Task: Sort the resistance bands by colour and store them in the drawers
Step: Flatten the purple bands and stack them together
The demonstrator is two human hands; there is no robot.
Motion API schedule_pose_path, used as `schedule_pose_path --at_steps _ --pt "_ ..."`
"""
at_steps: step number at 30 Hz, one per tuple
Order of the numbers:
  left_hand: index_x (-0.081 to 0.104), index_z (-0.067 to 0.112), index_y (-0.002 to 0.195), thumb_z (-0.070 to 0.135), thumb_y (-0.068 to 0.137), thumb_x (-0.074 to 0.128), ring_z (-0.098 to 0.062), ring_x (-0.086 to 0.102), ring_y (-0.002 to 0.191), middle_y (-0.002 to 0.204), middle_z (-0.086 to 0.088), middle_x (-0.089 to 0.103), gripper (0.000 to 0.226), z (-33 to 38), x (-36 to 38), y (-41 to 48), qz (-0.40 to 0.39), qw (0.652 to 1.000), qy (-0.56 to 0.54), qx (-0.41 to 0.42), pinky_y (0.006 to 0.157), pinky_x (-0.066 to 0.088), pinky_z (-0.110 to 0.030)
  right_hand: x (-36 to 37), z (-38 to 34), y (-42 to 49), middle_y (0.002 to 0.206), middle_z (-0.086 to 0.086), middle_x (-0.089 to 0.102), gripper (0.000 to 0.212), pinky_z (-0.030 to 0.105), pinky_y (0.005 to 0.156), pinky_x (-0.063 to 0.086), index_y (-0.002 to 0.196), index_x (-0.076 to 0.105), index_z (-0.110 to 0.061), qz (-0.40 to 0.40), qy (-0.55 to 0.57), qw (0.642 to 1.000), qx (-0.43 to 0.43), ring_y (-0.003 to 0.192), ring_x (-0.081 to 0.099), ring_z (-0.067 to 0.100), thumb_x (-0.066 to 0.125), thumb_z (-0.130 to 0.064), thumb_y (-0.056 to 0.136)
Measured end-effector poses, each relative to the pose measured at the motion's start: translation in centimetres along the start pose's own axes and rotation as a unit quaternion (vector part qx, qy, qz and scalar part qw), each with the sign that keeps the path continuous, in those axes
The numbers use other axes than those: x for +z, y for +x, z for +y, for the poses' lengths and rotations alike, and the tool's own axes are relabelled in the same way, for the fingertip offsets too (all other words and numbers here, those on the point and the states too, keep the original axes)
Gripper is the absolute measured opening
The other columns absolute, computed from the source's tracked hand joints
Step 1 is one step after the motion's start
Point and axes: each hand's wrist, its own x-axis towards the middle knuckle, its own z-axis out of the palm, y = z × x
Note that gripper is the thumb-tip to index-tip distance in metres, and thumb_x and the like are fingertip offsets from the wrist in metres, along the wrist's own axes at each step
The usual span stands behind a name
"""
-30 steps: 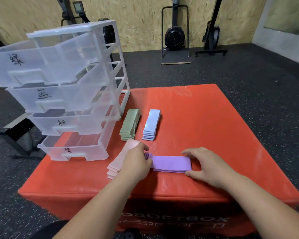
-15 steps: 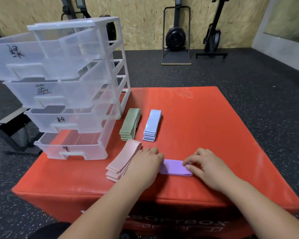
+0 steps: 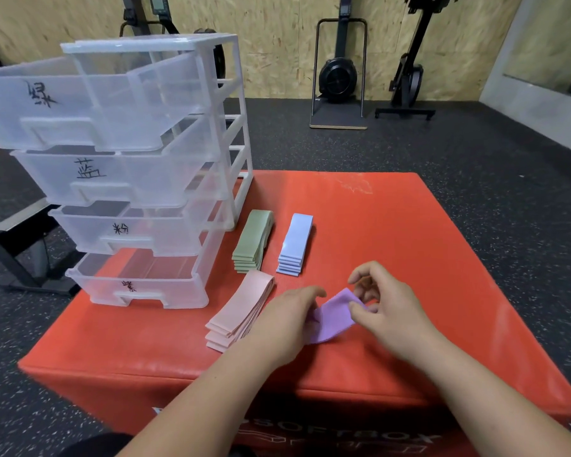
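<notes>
Head view, purple band: the purple band (image 3: 335, 316) is raised just off the red box (image 3: 393, 225), tilted, near the front edge and just right of the pink stack (image 3: 241, 313).
Head view, left grip: the left grip (image 3: 287, 321) has its fingers curled over the band's left end and holds it.
Head view, right grip: the right grip (image 3: 386, 311) pinches the band's right end with thumb against fingers.
Head view, doing it well: this looks like folding or gathering the band. Bring the ends together evenly, keep it flat, and carry it without brushing the pink stack.
Head view, where it goes: probably the bottom drawer (image 3: 139, 285), which is pulled out. Lay the band flat inside, clear of the front wall.
Head view, other stacks: the green stack (image 3: 253, 240) and blue stack (image 3: 294, 245) lie side by side beside the drawer unit (image 3: 211, 127), not yet stored.
Head view, hidden: the left fingertips and the band's left end are covered by the hand. I cannot tell whether it is one band or several.
Head view, hard to read: the bottom drawer's handwritten label is too small to make out.
</notes>
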Motion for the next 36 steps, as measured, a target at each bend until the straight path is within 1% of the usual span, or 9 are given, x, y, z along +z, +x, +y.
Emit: schedule_pose_path --at_steps 3,5,10,13,16,20,24,28,36 --pt "0.056 0.033 0.11 0.018 0.087 0.072 -0.011 0.058 0.08 0.093 0.011 0.066 0.032 0.3 -0.9 -0.4 0.024 0.995 -0.091 -0.022 0.072 0.047 -0.034 -0.2 -0.4 0.9 0.092 -0.014 0.066 0.042 0.023 0.068 0.052 0.101 0.061 -0.031 0.048 0.035 0.998 -0.018 0.079 0.063 0.01 0.072 0.004 0.08" --pt "0.056 0.034 0.1 0.021 0.085 0.078 -0.008 0.06 0.075 0.088 0.013 0.066 0.03 0.4 -1.6 -0.5 0.03 0.986 -0.157 -0.04 0.07 0.051 -0.031 -0.3 -0.2 1.9 0.096 -0.013 0.067 0.042 0.019 0.07 0.051 0.102 0.062 -0.029 0.078 0.081 0.994 -0.003 0.079 0.063 0.009 0.072 0.006 0.083" --pt "0.059 0.031 0.097 0.028 0.079 0.086 -0.014 0.062 0.072 0.094 0.003 0.069 0.032 0.4 -2.2 -1.2 0.041 0.949 -0.29 -0.12 0.066 0.051 -0.032 0.8 1.2 4.1 0.105 0.004 0.07 0.037 0.034 0.074 0.055 0.105 0.064 -0.026 0.06 0.122 0.99 0.044 0.076 0.066 0.019 0.072 0.005 0.087" --pt "0.059 0.031 0.093 0.027 0.079 0.085 -0.013 0.063 0.072 0.09 0.007 0.068 0.03 -0.5 -1.5 -1.7 0.053 0.957 -0.239 -0.159 0.071 0.058 -0.038 2.8 2.1 4.9 0.104 0.002 0.071 0.039 0.039 0.075 0.057 0.103 0.065 -0.03 0.016 0.075 0.995 0.06 0.073 0.067 0.018 0.073 0.003 0.085" --pt "0.058 0.029 0.095 0.022 0.083 0.075 -0.014 0.062 0.077 0.088 0.007 0.067 0.023 -1.0 -0.7 -2.0 0.041 0.987 -0.099 -0.123 0.078 0.057 -0.044 4.6 2.9 5.2 0.102 -0.008 0.069 0.044 0.028 0.075 0.055 0.106 0.062 -0.037 -0.024 -0.021 0.999 0.044 0.069 0.064 0.004 0.075 -0.002 0.083" --pt "0.066 0.026 0.116 0.029 0.096 0.064 -0.024 0.053 0.107 0.112 -0.003 0.057 0.02 -0.5 -0.1 -1.7 0.046 0.994 0.074 -0.066 0.092 0.048 -0.043 5.9 3.1 4.8 0.105 -0.016 0.062 0.051 0.032 0.083 0.05 0.123 0.06 -0.038 -0.038 -0.165 0.985 -0.011 0.09 0.059 0.01 0.071 -0.011 0.081" --pt "0.075 0.023 0.111 0.026 0.095 0.063 -0.03 0.057 0.107 0.112 -0.006 0.058 0.02 -0.1 -0.1 -1.4 0.009 0.982 0.179 -0.063 0.087 0.05 -0.044 6.3 2.8 4.6 0.112 -0.01 0.058 0.04 0.038 0.087 0.051 0.118 0.064 -0.038 -0.018 -0.23 0.973 0.013 0.106 0.058 0.015 0.071 -0.021 0.082" --pt "0.072 0.024 0.123 0.034 0.101 0.058 -0.029 0.055 0.115 0.118 -0.006 0.059 0.029 0.2 -0.9 -2.1 0.007 0.988 0.14 -0.07 0.093 0.049 -0.044 5.6 2.3 4.2 0.118 -0.009 0.056 0.034 0.038 0.091 0.051 0.121 0.063 -0.04 -0.045 -0.245 0.968 0.038 0.112 0.061 0.016 0.072 -0.031 0.09" --pt "0.061 0.029 0.137 0.038 0.099 0.065 -0.022 0.051 0.13 0.136 0.0 0.055 0.04 0.3 -5.7 -6.1 0.039 0.996 0.061 -0.049 0.105 0.047 -0.038 3.2 -2.3 2.7 0.139 0.003 0.052 0.052 0.035 0.107 0.045 0.141 0.056 -0.035 -0.126 -0.325 0.935 0.072 0.124 0.057 0.025 0.071 -0.045 0.092"
